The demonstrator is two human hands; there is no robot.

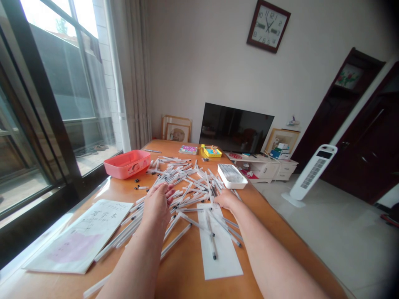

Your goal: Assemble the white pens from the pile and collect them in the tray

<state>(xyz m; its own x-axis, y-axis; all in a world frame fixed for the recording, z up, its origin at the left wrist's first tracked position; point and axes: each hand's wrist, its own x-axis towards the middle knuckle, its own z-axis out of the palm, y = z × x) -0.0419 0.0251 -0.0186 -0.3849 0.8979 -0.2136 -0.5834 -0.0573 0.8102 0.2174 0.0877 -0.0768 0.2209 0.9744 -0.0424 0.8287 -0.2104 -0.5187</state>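
Clear pen barrels (182, 201), many with black caps or ends, lie in a loose heap across the middle of the table. My left hand (158, 204) is over the heap's left part, palm turned inward, fingers loosely curled and apart, with nothing visible in them. At the heap's right side my right hand (228, 199) has its fingertips bent together down among the barrels; what they pinch, if anything, is hidden. Under its wrist side a white paper strip (222, 263) bears a few barrels. A white tray (240, 185) with greyish small contents stands just beyond the right hand.
A pink plastic basket (116, 169) stands at the back left, with small black caps (136, 181) near it. A writing booklet (81, 238) lies at the left front. Farther back are a colourful booklet (187, 150) and a yellow box (213, 153). The table's right edge (289, 226) drops to the floor.
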